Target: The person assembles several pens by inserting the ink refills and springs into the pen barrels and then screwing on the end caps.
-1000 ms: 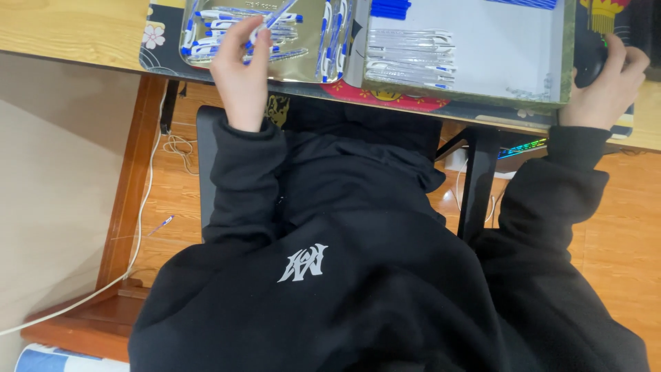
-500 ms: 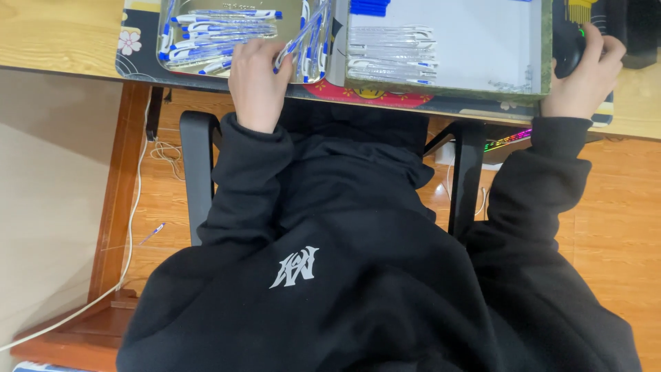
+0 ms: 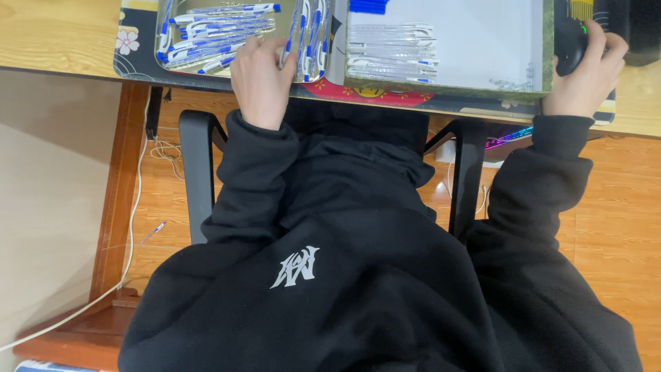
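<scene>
Your left hand (image 3: 258, 79) gripped one blue-capped pen (image 3: 288, 38) over the metal tray (image 3: 162, 41), where many pens lay loose. The box (image 3: 475, 48) to the right held one short row. Your right hand (image 3: 585, 76) closed around a dark mouse (image 3: 570, 47).

Top edge cuts off the metal tray (image 3: 165, 41), the white box (image 3: 482, 41) and the black mouse (image 3: 570, 48). Left hand (image 3: 260, 79) fingertips sit in among the pens (image 3: 220, 31); can't tell if any is gripped. Right hand (image 3: 585, 76) covers most of the mouse. Pen count unreadable.
</scene>
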